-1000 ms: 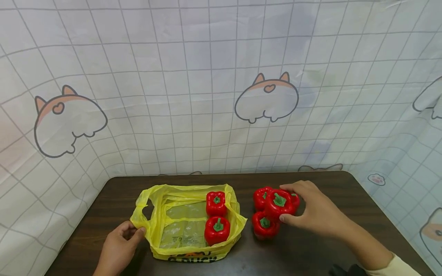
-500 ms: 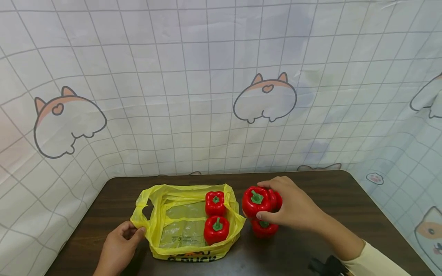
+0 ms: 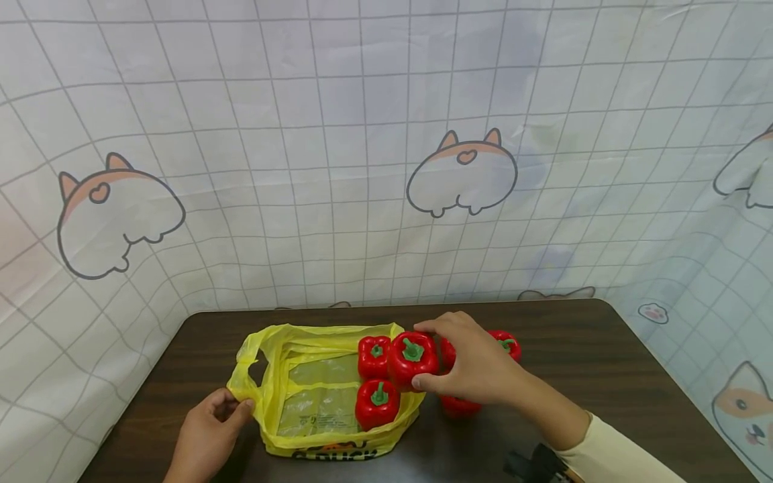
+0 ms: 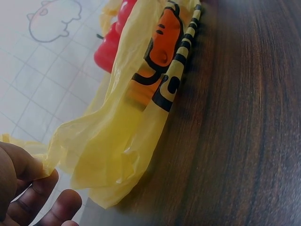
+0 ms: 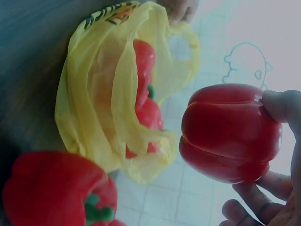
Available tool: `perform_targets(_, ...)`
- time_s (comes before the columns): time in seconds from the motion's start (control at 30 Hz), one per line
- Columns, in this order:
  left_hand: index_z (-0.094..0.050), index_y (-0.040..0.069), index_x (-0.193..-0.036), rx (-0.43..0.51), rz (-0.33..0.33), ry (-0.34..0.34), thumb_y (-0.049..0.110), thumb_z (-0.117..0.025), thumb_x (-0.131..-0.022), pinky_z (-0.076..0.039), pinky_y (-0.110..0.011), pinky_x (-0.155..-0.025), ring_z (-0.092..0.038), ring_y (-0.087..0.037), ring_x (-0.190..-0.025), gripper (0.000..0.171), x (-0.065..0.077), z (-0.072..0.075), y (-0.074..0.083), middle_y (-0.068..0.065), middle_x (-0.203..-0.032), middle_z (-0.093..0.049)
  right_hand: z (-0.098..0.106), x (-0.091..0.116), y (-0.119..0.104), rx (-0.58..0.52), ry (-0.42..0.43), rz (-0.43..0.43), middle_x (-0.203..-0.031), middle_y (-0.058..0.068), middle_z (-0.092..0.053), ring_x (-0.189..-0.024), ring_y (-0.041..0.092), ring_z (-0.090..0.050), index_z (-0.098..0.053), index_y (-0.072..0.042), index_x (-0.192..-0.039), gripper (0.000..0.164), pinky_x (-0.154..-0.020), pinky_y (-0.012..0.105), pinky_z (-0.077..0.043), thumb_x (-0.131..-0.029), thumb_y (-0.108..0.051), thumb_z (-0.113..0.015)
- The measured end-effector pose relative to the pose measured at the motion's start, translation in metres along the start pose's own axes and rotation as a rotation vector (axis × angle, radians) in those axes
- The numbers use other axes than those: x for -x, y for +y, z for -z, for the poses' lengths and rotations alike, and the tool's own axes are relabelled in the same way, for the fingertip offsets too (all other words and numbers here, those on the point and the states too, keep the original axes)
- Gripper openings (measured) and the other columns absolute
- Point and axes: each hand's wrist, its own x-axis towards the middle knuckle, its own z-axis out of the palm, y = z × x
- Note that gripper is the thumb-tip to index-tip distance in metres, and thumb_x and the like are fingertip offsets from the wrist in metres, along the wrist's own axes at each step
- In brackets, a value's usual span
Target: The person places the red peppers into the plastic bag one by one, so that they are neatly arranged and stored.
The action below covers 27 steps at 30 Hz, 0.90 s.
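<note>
A yellow plastic bag [image 3: 272, 376] with black lettering lies open on the table, two red bell peppers [image 3: 377, 404] inside at its right side. My left hand [image 3: 208, 429] pinches the bag's left handle between thumb and finger; the left wrist view shows the film stretched from the fingertips [image 4: 40, 183]. My right hand [image 3: 465, 359] grips another red bell pepper [image 3: 413, 360] between thumb and fingers, and it overlaps the bag's right rim in the head view. In the right wrist view this held pepper [image 5: 230, 134] hangs beside the bag's mouth.
Several more red peppers stand on the dark wood table [image 3: 574, 355] right of the bag, partly hidden by my right hand; one pepper [image 3: 506, 343] shows behind the wrist. A white grid-patterned cloth [image 3: 338, 168] with cartoon animals hangs behind the table.
My right hand has carried the gripped pepper leftward from above the other peppers to the bag's right edge. The left hand stays in place on the handle.
</note>
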Motion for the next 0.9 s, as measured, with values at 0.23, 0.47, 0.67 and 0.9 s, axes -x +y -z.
perform_targets(0.23,-0.069,0.003,-0.111,-0.001,0.004,0.0,0.037,-0.07,-0.098,-0.05,-0.035,-0.07,-0.065,-0.017,-0.085,0.037,-0.001,-0.001,-0.001,0.0,-0.093,-0.073,-0.013,-0.009,-0.009,-0.018,-0.024,0.041,-0.122,-0.013,-0.061,-0.119,0.012,-0.05,-0.064,-0.023,-0.136,0.07,-0.09,0.044,-0.053,-0.076,-0.05,-0.087)
perform_targets(0.47,-0.069,0.002,-0.113,0.0,0.009,0.0,0.037,-0.07,-0.099,-0.051,-0.036,-0.071,-0.066,-0.017,-0.086,0.037,-0.002,-0.001,-0.001,0.0,-0.094,-0.073,-0.026,-0.018,-0.022,-0.029,-0.059,0.064,-0.124,-0.012,-0.061,-0.119,0.011,-0.049,-0.064,-0.024,-0.136,0.069,-0.089,0.043,-0.053,-0.077,-0.049,-0.087)
perform_targets(0.67,-0.069,0.002,-0.112,0.002,0.004,0.003,0.036,-0.07,-0.098,-0.051,-0.035,-0.071,-0.066,-0.016,-0.086,0.037,-0.002,-0.002,-0.001,0.0,-0.094,-0.073,-0.034,-0.024,-0.032,-0.061,-0.077,0.07,-0.128,-0.009,-0.061,-0.124,0.014,-0.048,-0.063,-0.025,-0.138,0.068,-0.095,0.049,-0.049,-0.079,-0.05,-0.085)
perform_targets(0.9,-0.069,0.002,-0.111,-0.012,-0.004,0.006,0.036,-0.07,-0.099,-0.05,-0.035,-0.07,-0.065,-0.016,-0.085,0.035,-0.003,-0.002,-0.001,0.0,-0.093,-0.073,-0.048,-0.031,-0.038,-0.068,-0.088,0.093,-0.127,-0.011,-0.062,-0.121,0.013,-0.049,-0.063,-0.022,-0.138,0.068,-0.093,0.044,-0.051,-0.08,-0.05,-0.084)
